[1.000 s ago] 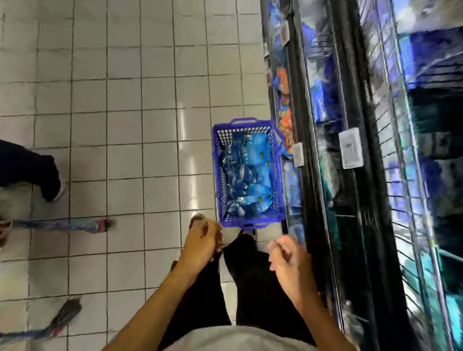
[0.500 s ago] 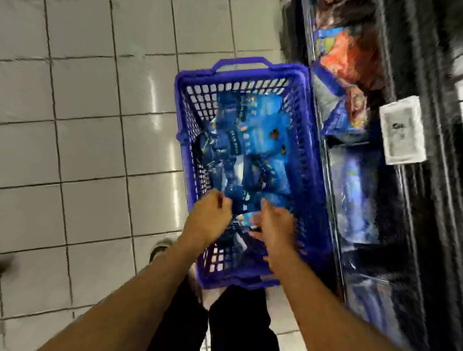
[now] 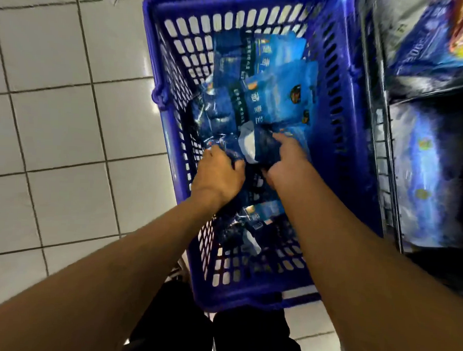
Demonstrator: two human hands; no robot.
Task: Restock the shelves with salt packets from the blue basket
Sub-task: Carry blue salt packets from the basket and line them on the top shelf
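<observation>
A blue plastic basket stands on the tiled floor beside the shelves, filled with several blue salt packets. Both my hands are inside it. My left hand curls its fingers round a dark blue packet near the basket's left wall. My right hand grips another dark packet that shows a white patch, thumb on one side and forefinger stretched over its top. More packets lie under my forearms.
Low wire shelves run along the right, holding large blue bags and an orange-and-blue bag further up. White floor tiles stretch to the left. My dark trouser legs are below the basket.
I have bent down towards the basket, which now fills the view. Both hands went from hanging above it to reaching deeper among the packets and taking hold of them.
</observation>
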